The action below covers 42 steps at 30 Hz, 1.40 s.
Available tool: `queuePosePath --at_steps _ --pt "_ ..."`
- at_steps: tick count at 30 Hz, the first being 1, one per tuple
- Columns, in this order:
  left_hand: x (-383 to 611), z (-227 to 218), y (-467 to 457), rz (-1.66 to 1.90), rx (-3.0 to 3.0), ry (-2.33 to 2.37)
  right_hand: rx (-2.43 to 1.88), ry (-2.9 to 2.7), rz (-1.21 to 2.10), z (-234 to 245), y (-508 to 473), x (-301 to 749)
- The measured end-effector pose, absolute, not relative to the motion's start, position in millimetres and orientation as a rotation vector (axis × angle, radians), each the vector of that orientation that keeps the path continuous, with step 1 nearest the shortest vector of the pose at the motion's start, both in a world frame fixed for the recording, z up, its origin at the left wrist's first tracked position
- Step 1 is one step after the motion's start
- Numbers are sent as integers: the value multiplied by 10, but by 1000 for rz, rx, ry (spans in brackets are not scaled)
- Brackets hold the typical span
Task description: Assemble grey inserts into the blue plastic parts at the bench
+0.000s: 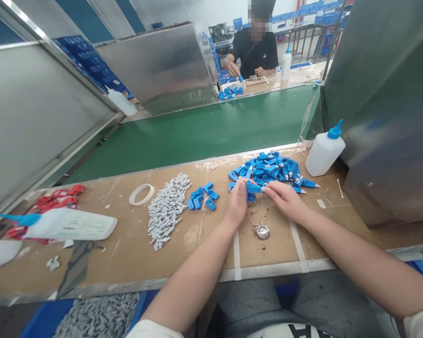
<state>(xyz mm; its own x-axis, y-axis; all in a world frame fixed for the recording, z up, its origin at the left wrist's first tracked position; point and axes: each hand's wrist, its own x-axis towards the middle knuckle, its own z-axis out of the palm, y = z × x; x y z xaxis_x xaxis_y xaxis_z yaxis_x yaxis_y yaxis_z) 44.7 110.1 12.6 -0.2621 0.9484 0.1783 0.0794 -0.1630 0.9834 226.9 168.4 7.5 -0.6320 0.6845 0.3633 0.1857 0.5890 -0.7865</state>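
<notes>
My left hand [237, 203] and my right hand [285, 197] meet over the brown worktop [127, 253]. Between them they grip a small blue plastic part [254, 188]; my right fingertips pinch its white end. Just behind lies a large heap of blue parts [272, 168]. To the left sit a small group of blue parts [201, 196] and a pile of grey-white pieces [166, 209].
A white glue bottle with blue cap [324, 151] stands at the right, another bottle [65, 224] lies at the left over red parts [58, 199]. A tape ring [141, 194] and a small metal cup [262, 231] sit nearby. Beyond runs a green conveyor belt [204, 129]; a person works opposite.
</notes>
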Motion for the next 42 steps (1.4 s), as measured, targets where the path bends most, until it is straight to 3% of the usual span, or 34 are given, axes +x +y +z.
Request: queuePosePath --at_steps 6,27,30,38,42 --pt "347 181 1270 1868 482 978 -491 -2441 744 -46 1635 2204" --pt "479 98 1225 1866 523 868 -481 -2481 897 -172 1612 2127" --pt "386 92 1247 1909 422 792 -611 -2527 770 14 1592 2302" --pt "241 118 1327 1846 280 669 -1432 -2582 302 570 1906 2905" --pt "335 88 1330 1755 392 756 -1409 -2437 81 792 1880 2558"
